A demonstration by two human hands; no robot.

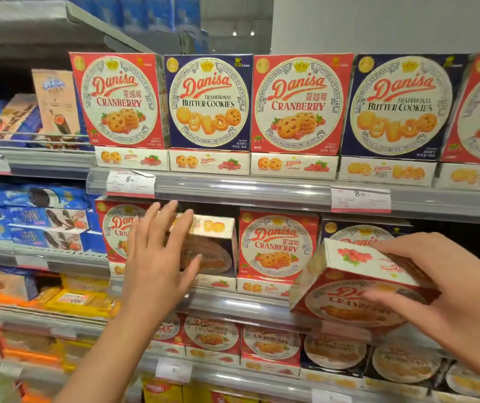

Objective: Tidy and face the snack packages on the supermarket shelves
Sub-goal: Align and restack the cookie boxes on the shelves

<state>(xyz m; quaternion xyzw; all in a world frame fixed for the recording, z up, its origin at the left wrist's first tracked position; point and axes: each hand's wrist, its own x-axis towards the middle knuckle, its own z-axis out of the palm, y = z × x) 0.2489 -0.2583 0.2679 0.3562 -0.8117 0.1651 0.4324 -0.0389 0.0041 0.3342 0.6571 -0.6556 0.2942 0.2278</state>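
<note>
Head view, left hand: our left hand (pixel 157 254) reaches up from the lower left, forearm slanting toward the middle shelf. The fingers are straight and spread, the grip wide and holding nothing. It sits in front of the tilted box, its fingertips overlapping that box's left edge; we cannot tell whether they touch it.

Head view, right hand: our right hand (pixel 448 289) comes in from the right edge, palm down. Its grip is closed on the held cranberry box (pixel 352 289), with fingers over the white top panel and the thumb across the red front.

Held cranberry box: red face with a white round label, white top panel printed with red berries. It is tipped with its face slanting downward and stands out in front of the middle shelf rail (pixel 247 306), to the right of the tilted box.

Tilted box (pixel 212 248): a blue butter-cookie box on the middle shelf, leaning so that its white top panel faces us. It stands between an upright red cranberry box (pixel 115 231) on its left and another upright cranberry box (pixel 276 245) on its right.

Top shelf: above the tilted box, red and blue boxes alternate, upright and facing forward. The blue butter cookie box (pixel 208 101) stands directly above it.

Price tag (pixel 130 183): clipped to the rail above and left of the tilted box.
</note>
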